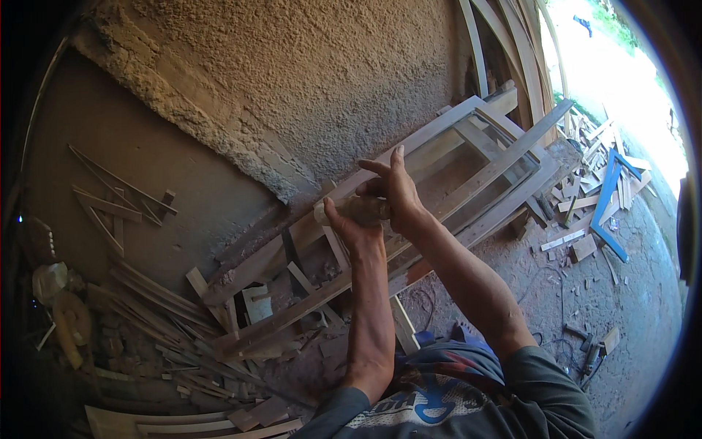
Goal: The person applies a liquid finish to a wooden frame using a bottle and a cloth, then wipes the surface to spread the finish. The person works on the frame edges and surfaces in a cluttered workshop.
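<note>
A pale tan object (369, 208), its exact kind unclear, is held over a long wooden frame (534, 172) with a pane or opening in it. My left hand (351, 227) grips the object from below left, thumb raised at its near end. My right hand (401, 194) is at its right end, thumb and a forefinger raised, other fingers curled against it and partly hidden. A long plank (508, 157) lies diagonally along the frame beneath my hands.
A rough plaster wall (278, 73) stands beyond. Long wooden strips (512, 36) lean at upper right; scrap strips (161, 300) lie at left. At right are offcuts (585, 245), a blue angled piece (607, 212) and a dark tool (589, 355) on the floor (629, 307).
</note>
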The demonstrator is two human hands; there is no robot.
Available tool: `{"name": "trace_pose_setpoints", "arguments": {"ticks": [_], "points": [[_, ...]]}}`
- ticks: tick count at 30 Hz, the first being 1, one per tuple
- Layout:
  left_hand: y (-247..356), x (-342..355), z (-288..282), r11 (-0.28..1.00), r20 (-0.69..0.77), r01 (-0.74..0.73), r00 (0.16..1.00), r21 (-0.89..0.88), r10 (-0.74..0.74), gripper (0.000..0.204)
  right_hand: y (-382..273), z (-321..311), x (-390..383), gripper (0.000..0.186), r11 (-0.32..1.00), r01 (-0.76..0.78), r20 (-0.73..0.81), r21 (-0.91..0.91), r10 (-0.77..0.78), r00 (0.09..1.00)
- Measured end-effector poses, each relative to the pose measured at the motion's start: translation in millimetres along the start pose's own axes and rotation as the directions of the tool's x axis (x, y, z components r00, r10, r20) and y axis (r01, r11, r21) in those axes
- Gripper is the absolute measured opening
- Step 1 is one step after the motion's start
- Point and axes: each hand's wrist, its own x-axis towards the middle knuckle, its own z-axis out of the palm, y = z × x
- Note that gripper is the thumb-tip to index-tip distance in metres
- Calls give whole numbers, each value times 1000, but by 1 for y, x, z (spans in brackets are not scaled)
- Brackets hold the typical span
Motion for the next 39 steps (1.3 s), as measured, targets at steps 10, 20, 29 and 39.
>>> {"name": "trace_pose_setpoints", "arguments": {"ticks": [10, 20, 29, 39], "points": [[10, 1, 11, 972, -176, -131, 970, 196, 166, 77, 12, -19, -20, 67, 987, 139, 0, 84, -140, 990], [13, 10, -1, 963, -291, -187, 927, 192, 238, 57, 9, -64, -66, 37, -417, 857, 912, -304, -386, 136], [-5, 13, 1, 953, -294, -190, 921, 237, 256, 57, 1, -72, -64, 47, -492, 835, 969, -247, -131, 210], [0, 5, 3, 921, -293, -225, 901, 317, 320, 63, 8, -61, -65, 27, -627, 749, 947, -212, 58, 316]]}}
